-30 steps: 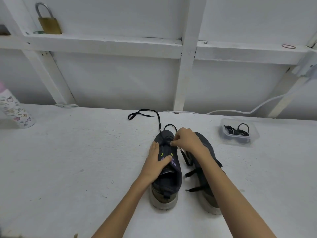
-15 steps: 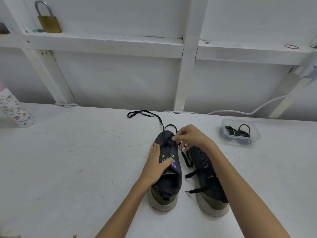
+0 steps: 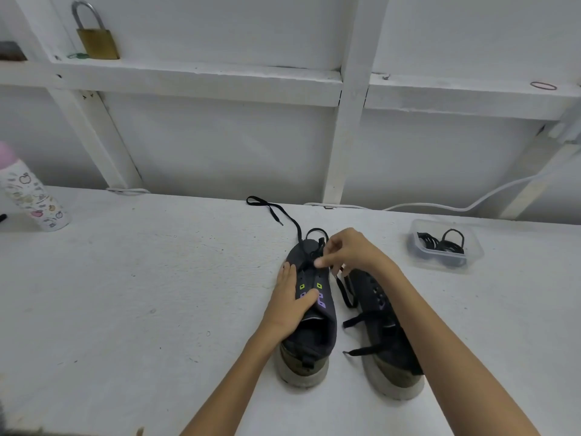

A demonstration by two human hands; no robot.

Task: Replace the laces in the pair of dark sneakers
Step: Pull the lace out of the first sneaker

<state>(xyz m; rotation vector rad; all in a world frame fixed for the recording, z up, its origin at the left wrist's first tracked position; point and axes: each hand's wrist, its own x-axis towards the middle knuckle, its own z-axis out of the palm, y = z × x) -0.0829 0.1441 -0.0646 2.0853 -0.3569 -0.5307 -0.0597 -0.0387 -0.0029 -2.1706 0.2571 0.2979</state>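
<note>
On the white shelf ledge (image 3: 195, 77) above you stands a brass padlock (image 3: 96, 39); a patterned white bottle with a pink cap (image 3: 30, 196) stands far left on the white table (image 3: 125, 294). A clear plastic tub (image 3: 445, 247) at right holds coiled black laces (image 3: 441, 242). The 2 dark sneakers sit side by side, toes away from you. Your left hand (image 3: 294, 302) lies flat, fingers spread, on the left dark sneaker (image 3: 311, 309). Your right hand (image 3: 352, 251) pinches its black lace (image 3: 290, 220) near the toe eyelets, forearm crossing the right dark sneaker (image 3: 382, 328).
</note>
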